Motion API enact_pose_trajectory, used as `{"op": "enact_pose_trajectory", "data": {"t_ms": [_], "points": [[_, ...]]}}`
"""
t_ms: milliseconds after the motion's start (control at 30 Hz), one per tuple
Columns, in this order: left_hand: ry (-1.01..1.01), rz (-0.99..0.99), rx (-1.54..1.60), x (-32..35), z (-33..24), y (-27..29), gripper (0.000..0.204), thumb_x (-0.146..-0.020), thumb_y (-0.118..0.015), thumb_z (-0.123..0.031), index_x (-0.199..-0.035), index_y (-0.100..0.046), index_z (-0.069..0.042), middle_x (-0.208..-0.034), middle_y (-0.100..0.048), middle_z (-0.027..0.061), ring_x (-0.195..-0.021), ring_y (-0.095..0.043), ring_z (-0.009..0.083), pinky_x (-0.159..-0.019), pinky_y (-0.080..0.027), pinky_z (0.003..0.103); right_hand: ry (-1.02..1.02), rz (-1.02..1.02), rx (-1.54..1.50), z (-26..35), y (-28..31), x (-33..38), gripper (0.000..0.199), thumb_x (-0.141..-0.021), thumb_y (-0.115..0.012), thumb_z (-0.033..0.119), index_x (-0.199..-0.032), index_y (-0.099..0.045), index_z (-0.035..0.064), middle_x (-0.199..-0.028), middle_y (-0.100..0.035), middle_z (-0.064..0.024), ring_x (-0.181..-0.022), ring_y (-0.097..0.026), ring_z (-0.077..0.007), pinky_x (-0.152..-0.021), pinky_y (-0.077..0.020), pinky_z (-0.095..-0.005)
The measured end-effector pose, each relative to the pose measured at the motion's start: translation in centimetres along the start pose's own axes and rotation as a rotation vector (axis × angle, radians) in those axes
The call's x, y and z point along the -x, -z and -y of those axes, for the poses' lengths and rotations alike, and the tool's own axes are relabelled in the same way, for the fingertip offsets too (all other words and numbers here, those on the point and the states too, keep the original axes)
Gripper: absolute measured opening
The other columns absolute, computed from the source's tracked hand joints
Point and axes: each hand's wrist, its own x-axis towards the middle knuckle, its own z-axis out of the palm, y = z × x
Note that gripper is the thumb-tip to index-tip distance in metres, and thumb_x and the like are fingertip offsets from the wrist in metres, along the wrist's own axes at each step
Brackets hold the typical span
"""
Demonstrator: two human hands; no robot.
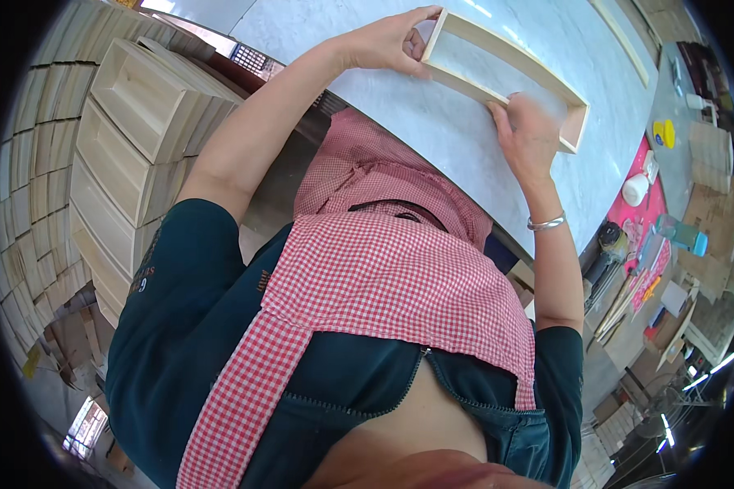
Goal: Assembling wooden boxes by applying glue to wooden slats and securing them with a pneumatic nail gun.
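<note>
The open wooden box frame point(506, 73) lies on the pale marble tabletop point(481, 163), left hand point(387, 42) pinching its end wall, right hand point(528, 134) fingers together pressing its near wall, so uneven pressure could skew its joints.

Pale marble-look worktop point(318, 33), open wooden box frame point(506, 69) flat on it, long wood strip point(624, 41) w/ far edge, white bottle point(634, 189) & yellow cap point(665, 133) at right end.

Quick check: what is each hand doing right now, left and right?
Left hand: gripping the end of the wooden frame on the table.
Right hand: resting on the frame's near side; its grip cannot be told.
</note>
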Motion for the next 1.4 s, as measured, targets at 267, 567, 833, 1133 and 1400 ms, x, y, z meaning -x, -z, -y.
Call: {"op": "enact_pose_trajectory", "data": {"t_ms": [267, 567, 833, 1133, 1400], "points": [[-0.074, -0.113, -0.059, 0.3, 1.4, -0.4, 0.101, -0.072, -0.082, -0.001, -0.158, -0.03, -0.012, -0.086, -0.064, 0.0096, -0.073, -0.058, 0.0132, -0.069, -0.048, 0.022, 0.012, -0.22, -0.222, 5.4, -1.7, -3.0, 0.036, -0.085, -0.072, 0.045, -0.086, -0.061, 0.0109, -0.077, -0.064, -0.0013, -0.076, -0.062, -0.0231, -0.076, -0.0421, -0.0371], [-0.102, -0.121, -0.023, -0.1, 2.4, -1.2, 0.1, -0.07, -0.08, 0.002, -0.157, -0.033, -0.015, -0.103, -0.066, 0.0105, -0.078, -0.058, 0.0141, -0.072, -0.05, 0.024, -0.068, -0.28, -0.027, 8.9, -4.3, -4.8, 0.04, -0.082, -0.073, 0.051, -0.078, -0.06, 0.0137, -0.075, -0.063, -0.0003, -0.073, -0.06, -0.0177, -0.072, -0.0397, -0.0322], [-0.231, -0.184, -0.143, -0.3, 2.5, -2.1, 0.092, -0.073, -0.076, 0.006, -0.154, -0.042, -0.021, -0.147, -0.048, 0.0074, -0.081, -0.055, 0.0153, -0.075, -0.052, 0.026, 0.128, -0.301, -0.314, 8.0, -3.4, -4.5, 0.016, -0.084, -0.075, 0.027, -0.089, -0.07, 0.013, -0.09, -0.066, 0.001, -0.078, -0.059, -0.0163, -0.073, -0.0406, -0.0298], [-0.268, -0.191, -0.058, -0.4, 2.7, -2.1, 0.091, -0.074, -0.077, 0.004, -0.154, -0.04, -0.017, -0.154, -0.04, 0.0084, -0.079, -0.054, 0.0161, -0.074, -0.052, 0.027, 0.312, -0.247, -0.385, 6.4, -3.5, -3.8, 0.037, -0.078, -0.07, 0.003, -0.111, -0.074, 0.0176, -0.101, -0.065, -0.0023, -0.081, -0.058, -0.0198, -0.072, -0.0403, -0.0338], [-0.296, -0.156, 0.025, 0.1, 1.9, -1.7, 0.09, -0.073, -0.071, 0.008, -0.155, -0.039, -0.015, -0.154, -0.039, 0.0132, -0.076, -0.055, 0.0172, -0.07, -0.051, 0.028, 0.292, -0.121, -0.342, 7.2, -1.0, -4.4, 0.036, -0.079, -0.068, 0.001, -0.113, -0.073, 0.0122, -0.103, -0.064, -0.0045, -0.084, -0.058, -0.0218, -0.075, -0.0429, -0.0349]]}}
